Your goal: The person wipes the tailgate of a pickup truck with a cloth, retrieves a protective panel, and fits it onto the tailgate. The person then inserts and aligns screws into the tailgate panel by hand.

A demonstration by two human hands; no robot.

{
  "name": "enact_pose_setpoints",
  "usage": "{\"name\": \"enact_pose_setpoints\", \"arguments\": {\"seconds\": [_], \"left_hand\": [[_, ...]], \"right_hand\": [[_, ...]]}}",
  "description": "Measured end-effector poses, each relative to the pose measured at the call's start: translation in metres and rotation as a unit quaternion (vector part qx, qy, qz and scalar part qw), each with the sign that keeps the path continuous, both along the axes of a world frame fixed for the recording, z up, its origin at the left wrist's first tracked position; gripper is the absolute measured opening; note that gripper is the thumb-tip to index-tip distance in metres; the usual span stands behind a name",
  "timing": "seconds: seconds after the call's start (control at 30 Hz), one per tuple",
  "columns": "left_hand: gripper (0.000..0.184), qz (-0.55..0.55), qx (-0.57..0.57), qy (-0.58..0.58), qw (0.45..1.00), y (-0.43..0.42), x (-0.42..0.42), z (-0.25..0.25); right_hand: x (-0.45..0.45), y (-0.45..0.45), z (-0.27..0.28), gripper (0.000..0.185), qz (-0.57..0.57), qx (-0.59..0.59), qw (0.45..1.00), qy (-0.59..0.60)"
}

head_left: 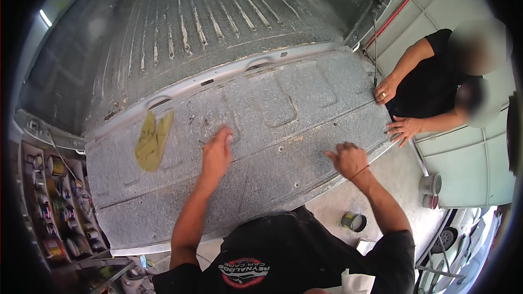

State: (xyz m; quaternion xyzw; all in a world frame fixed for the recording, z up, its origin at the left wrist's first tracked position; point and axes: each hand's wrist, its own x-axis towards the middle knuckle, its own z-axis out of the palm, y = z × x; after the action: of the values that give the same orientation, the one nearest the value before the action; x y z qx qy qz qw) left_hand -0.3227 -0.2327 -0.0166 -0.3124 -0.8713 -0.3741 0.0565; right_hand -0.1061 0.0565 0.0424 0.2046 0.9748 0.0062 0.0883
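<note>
Along the near edge, a black shirt (272,247) fills the bottom, cut off by the frame, with something white (357,283) partly showing at its lower right. Over the tailgate (261,182), a grey, rough-coated panel with scuffs and shallow recesses, the left hand (217,153) is raised, its fingers curled and slightly blurred; whether they grip anything or touch the panel, I cannot tell. Near the panel's front edge, the right hand (351,160) has fingers folded loosely inward, thumb out; its palm is hidden, so a grip cannot be told. A yellow-green cloth (152,144) lies on the tailgate, left of the left hand. Beyond the right hand, a co-worker (436,84), head blurred, has both hands at the tailgate's right end. Farther off, the truck bed (190,22) shows pale, worn ridges, its far end cut off above.
</note>
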Motion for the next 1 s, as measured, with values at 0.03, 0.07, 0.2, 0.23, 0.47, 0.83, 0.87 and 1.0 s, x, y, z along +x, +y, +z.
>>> {"name": "enact_pose_setpoints", "arguments": {"seconds": [0.03,0.07,0.2,0.23,0.47,0.83,0.87,1.0], "left_hand": [[0.012,-0.010,0.091,-0.252,0.963,0.004,0.015,0.004],[0.010,-0.072,0.139,-0.350,0.923,0.007,0.032,0.002],[0.010,-0.142,0.201,-0.520,0.818,0.025,0.075,-0.019],[0.010,-0.140,0.203,-0.521,0.817,0.023,0.077,-0.024],[0.013,-0.071,0.262,-0.537,0.799,0.022,0.082,-0.046],[0.034,-0.056,-0.079,-0.005,0.995,0.032,0.069,-0.059],[0.034,-0.056,-0.077,-0.040,0.995,0.032,0.066,-0.055],[0.033,-0.042,-0.053,-0.056,0.996,0.036,0.066,-0.060]], "right_hand": [[-0.008,-0.018,-0.007,0.033,0.067,-0.063,0.991,0.101],[-0.015,-0.038,-0.013,0.033,0.132,-0.124,0.963,0.201],[-0.043,-0.114,-0.031,0.031,0.173,-0.272,0.908,0.269],[-0.042,-0.119,-0.041,0.032,0.138,-0.280,0.914,0.257],[-0.042,-0.121,-0.061,0.031,0.167,-0.310,0.900,0.256],[-0.075,-0.057,-0.077,0.016,0.116,-0.212,0.947,0.212],[-0.077,-0.055,-0.078,0.015,0.133,-0.217,0.948,0.193],[-0.079,-0.048,-0.077,0.016,0.176,-0.228,0.943,0.167]]}}
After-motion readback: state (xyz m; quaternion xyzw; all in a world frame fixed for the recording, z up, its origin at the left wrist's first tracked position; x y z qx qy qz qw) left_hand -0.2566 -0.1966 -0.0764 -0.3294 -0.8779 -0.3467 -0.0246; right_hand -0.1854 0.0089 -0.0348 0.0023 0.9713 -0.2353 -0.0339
